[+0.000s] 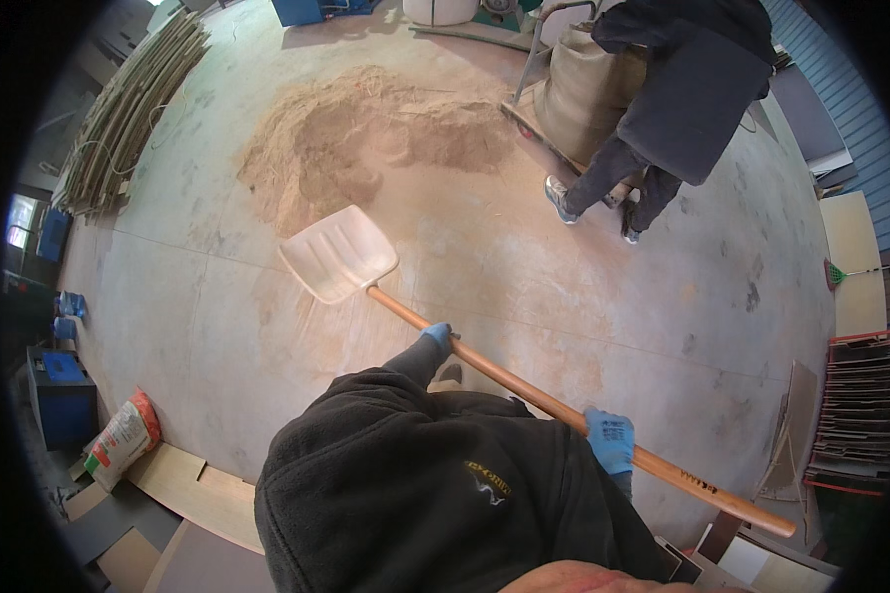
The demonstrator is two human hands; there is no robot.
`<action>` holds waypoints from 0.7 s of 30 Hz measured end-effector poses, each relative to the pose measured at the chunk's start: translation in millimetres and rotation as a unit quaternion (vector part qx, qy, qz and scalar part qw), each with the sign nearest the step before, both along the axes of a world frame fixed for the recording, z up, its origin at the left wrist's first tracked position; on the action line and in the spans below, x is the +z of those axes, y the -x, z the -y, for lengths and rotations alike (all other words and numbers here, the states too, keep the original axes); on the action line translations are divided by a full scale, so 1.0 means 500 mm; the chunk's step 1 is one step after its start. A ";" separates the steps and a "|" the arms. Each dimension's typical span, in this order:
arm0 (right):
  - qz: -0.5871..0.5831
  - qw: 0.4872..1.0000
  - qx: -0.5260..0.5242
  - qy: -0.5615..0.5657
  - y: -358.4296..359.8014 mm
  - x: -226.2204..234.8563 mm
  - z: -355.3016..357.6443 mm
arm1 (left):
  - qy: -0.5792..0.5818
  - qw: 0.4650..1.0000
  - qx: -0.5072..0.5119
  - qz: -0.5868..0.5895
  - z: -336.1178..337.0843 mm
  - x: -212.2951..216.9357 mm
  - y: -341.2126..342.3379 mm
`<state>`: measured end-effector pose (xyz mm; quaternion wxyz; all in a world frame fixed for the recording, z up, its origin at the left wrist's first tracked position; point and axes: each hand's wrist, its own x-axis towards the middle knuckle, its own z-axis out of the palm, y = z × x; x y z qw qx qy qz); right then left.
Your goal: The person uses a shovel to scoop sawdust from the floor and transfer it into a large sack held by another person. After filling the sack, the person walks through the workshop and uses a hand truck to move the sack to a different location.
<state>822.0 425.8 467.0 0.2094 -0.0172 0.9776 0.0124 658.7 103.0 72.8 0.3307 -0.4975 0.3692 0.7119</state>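
My two hands, in blue work gloves, hold a shovel with a wide, pale, ribbed blade [340, 255] and a long wooden handle [514, 382]. My left hand [439, 338] is closed round the handle partway down toward the blade. Farther up, my right hand [611, 441] grips the same handle, whose end sticks out past it to the lower right. The blade looks bare and is at the near edge of a heap of sawdust [311, 148]. Whether it rests on the floor I cannot tell.
At the upper right a person in dark clothes [697, 89] stands by a full woven sack [585, 94] on a hand cart [554, 148]. Stacked wooden slats [129, 114] lie at the far left. A printed bag [127, 440] and loose boards [193, 491] are at the near left.
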 end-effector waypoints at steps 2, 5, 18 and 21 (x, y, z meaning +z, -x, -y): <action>0.002 1.000 0.002 0.018 -0.002 0.015 -0.012 | 0.001 0.994 -0.105 -0.024 -0.003 0.004 0.002; 0.019 0.999 -0.034 -0.022 -0.004 0.055 -0.043 | 0.028 0.982 -0.178 -0.060 -0.007 -0.002 0.018; 0.139 0.977 -0.152 -0.060 0.035 0.149 -0.156 | -0.033 0.997 -0.061 -0.019 -0.102 0.008 0.192; 0.141 0.974 -0.165 -0.059 0.040 0.139 -0.179 | 0.071 0.925 -0.321 -0.192 -0.132 0.019 0.215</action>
